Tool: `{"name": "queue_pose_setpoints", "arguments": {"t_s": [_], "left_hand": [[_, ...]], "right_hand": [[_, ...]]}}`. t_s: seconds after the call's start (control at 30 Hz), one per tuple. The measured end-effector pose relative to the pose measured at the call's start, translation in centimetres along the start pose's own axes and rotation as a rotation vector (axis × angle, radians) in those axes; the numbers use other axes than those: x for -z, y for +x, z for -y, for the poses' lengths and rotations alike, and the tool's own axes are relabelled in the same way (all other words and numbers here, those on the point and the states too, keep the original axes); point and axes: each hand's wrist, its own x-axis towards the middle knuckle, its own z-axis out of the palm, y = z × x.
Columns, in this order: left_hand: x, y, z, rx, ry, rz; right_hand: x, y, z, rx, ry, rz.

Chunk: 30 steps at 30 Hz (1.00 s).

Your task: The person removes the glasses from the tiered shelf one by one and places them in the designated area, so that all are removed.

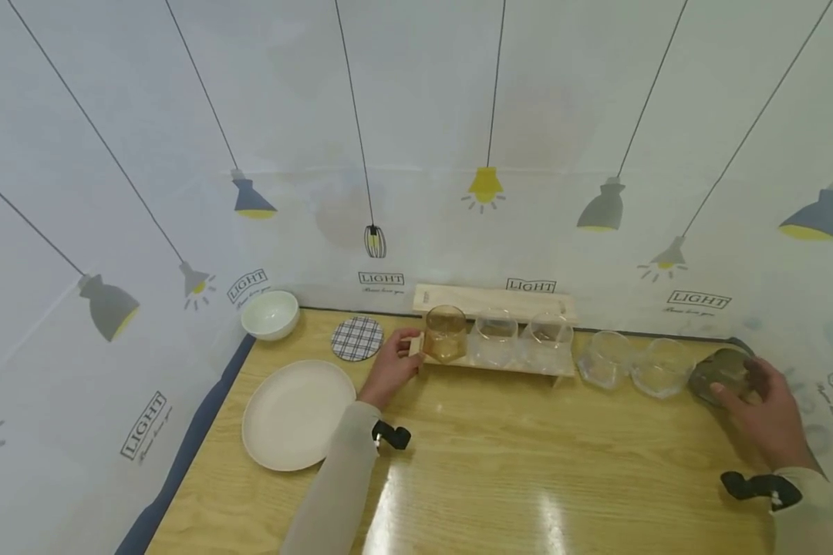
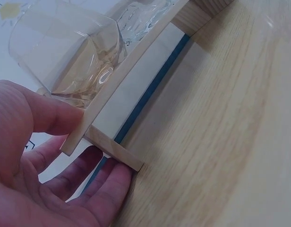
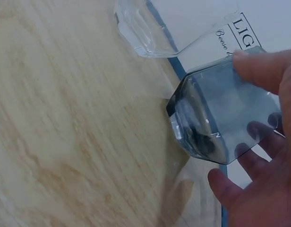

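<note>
L hand (image 1: pixel 394 368) pinches end of wooden rack (image 1: pixel 489 364) w/ amber glass (image 1: pixel 446 333), R hand (image 1: pixel 770 416) grips grey glass (image 1: pixel 720 374).

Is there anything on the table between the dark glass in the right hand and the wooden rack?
Yes. Two clear glasses stand on the table between the dark grey glass, gripped by the right hand, and the wooden rack.

Grey glass (image 3: pixel 216 118) far side behind right hand (image 3: pixel 263 189), amber glass (image 2: pixel 65 52) rim cut off.
</note>
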Motion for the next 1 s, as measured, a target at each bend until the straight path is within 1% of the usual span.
{"name": "queue_pose_setpoints", "arguments": {"t_s": [0.1, 0.27, 0.43, 0.5, 0.6, 0.77, 0.83, 0.93, 1.0], "left_hand": [[-0.1, 0.2, -0.1, -0.009, 0.001, 0.007], [0.1, 0.3, -0.1, 0.005, -0.014, 0.033], [0.3, 0.2, 0.0, 0.025, -0.03, 0.036], [0.3, 0.2, 0.0, 0.028, -0.027, 0.034], [0.3, 0.1, 0.1, 0.032, -0.032, 0.032], [0.3, 0.2, 0.2, 0.009, -0.04, 0.043], [0.3, 0.2, 0.2, 0.003, -0.041, 0.046], [0.3, 0.1, 0.2, 0.006, -0.041, 0.039], [0.2, 0.0, 0.2, 0.004, -0.045, 0.036]], "right_hand": [[0.4, -0.2, 0.6, -0.033, 0.021, -0.022], [0.6, -1.0, 2.5, -0.059, 0.069, -0.121], [0.5, -1.3, 5.2, -0.078, 0.044, -0.197], [0.3, -1.4, 6.5, -0.068, 0.043, -0.216], [-0.1, -1.8, 8.1, -0.036, 0.066, -0.224], [-0.9, -2.5, 10.5, 0.075, 0.136, -0.195], [-1.8, -2.7, 11.5, 0.134, 0.158, -0.191], [-3.4, -2.6, 12.8, 0.212, 0.163, -0.185], [-4.5, -2.3, 13.6, 0.245, 0.158, -0.172]]}}
